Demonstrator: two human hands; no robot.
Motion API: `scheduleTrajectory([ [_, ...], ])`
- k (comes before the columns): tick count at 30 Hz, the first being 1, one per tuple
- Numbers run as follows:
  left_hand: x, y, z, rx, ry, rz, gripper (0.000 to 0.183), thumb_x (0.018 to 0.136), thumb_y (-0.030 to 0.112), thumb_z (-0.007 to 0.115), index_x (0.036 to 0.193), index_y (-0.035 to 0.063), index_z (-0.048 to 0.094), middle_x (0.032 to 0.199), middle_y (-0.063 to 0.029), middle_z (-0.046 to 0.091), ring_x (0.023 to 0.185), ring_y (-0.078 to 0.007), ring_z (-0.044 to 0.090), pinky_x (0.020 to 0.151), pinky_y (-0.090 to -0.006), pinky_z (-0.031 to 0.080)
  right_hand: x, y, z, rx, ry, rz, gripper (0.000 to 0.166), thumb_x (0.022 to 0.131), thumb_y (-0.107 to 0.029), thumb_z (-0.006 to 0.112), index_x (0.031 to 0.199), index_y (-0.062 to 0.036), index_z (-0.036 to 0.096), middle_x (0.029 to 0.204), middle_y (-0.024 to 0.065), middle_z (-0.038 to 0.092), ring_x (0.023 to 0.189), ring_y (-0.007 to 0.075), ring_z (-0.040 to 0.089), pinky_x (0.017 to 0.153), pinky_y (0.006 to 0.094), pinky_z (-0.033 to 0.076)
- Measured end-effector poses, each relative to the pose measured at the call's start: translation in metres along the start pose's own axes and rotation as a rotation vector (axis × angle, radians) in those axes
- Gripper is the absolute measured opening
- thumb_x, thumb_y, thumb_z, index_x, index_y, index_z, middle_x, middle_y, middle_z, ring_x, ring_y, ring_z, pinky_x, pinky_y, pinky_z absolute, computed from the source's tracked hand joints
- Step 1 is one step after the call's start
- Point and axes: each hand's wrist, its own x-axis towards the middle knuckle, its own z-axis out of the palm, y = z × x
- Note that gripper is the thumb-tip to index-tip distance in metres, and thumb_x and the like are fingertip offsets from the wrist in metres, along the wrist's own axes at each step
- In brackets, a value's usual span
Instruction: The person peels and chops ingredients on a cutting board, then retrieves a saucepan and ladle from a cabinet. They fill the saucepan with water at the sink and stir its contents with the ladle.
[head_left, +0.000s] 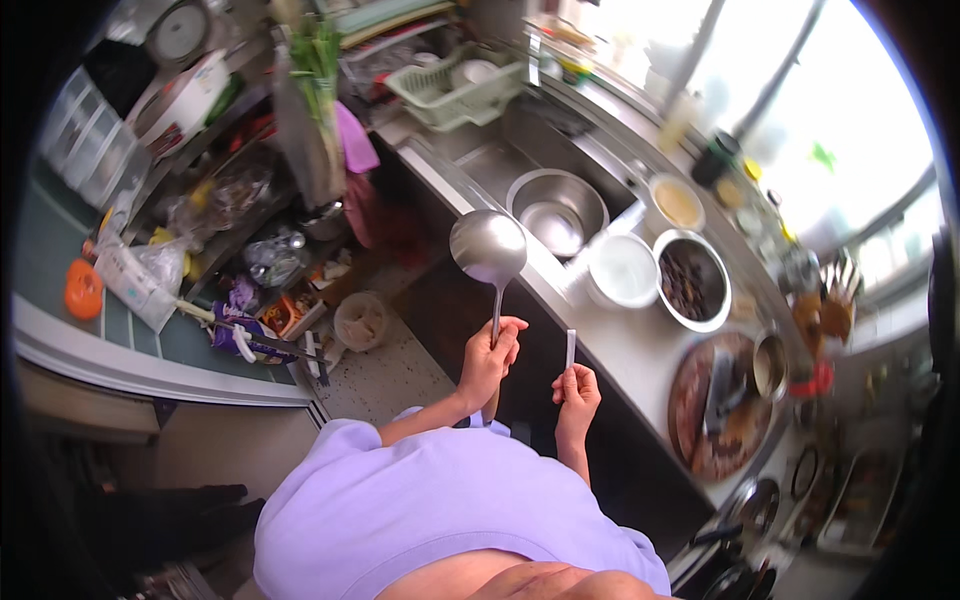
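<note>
My left hand (487, 364) grips the handle of a metal ladle (488, 247), its round bowl raised at the counter's edge beside the sink. To the right, my right hand (577, 394) pinches a short, pale, flat strip (571, 348) that stands upright from the fingers; its material is unclear. Beyond the ladle, a stainless steel bowl (559, 214) sits in the sink (491, 161). A white container (624, 271) is on the counter next to a metal bowl of dark pieces (694, 280). A cleaver (721, 394) lies on a round wooden chopping board (686, 420).
A pale green dish rack (450, 105) stands behind the sink. A beige-filled bowl (677, 202) is near the window. Crowded shelves with bags and green onions (315, 67) are at left; a tub (361, 322) stands low beside them. Pans (754, 506) are at lower right.
</note>
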Motion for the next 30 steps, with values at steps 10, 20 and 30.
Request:
scheduleTrajectory([
  [10, 0.08, 0.072, -0.121, 0.059, 0.481, 0.348, 0.034, 0.104, 0.032, 0.037, 0.113, 0.0052, 0.056, 0.066, 0.0052, 0.039, 0.052, -0.0014, 0.031, 0.044, -0.0182, 0.026, 0.15, -0.032, 0.242, -0.154, -0.56, -0.061, 0.016, 0.093, -0.012, 0.059, 0.1, 0.0018, 0.062, 0.077, 0.0081, 0.066, 0.062, 0.011, 0.062, 0.059, 0.0229, 0.05],
  [20, 0.15, 0.123, -0.191, -0.069, 0.804, 0.411, 0.037, 0.104, 0.037, 0.036, 0.102, 0.0069, 0.058, 0.063, 0.0069, 0.033, 0.051, -0.0013, 0.027, 0.043, -0.019, 0.022, 0.237, -0.074, 0.543, -0.044, -1.05, -0.267, 0.024, 0.091, -0.008, 0.054, 0.109, 0.0061, 0.061, 0.076, 0.0087, 0.066, 0.062, 0.0114, 0.061, 0.057, 0.0249, 0.048],
  [30, 0.169, 0.159, -0.278, 0.0, 0.882, 0.45, 0.034, 0.104, 0.029, 0.036, 0.1, 0.0045, 0.059, 0.062, 0.0066, 0.036, 0.049, -0.0011, 0.03, 0.043, -0.019, 0.025, 0.245, -0.077, 0.798, -0.431, -0.73, -0.748, 0.023, 0.081, -0.014, 0.055, 0.096, -0.0026, 0.068, 0.078, 0.0171, 0.069, 0.075, 0.0342, 0.068, 0.072, 0.0438, 0.053],
])
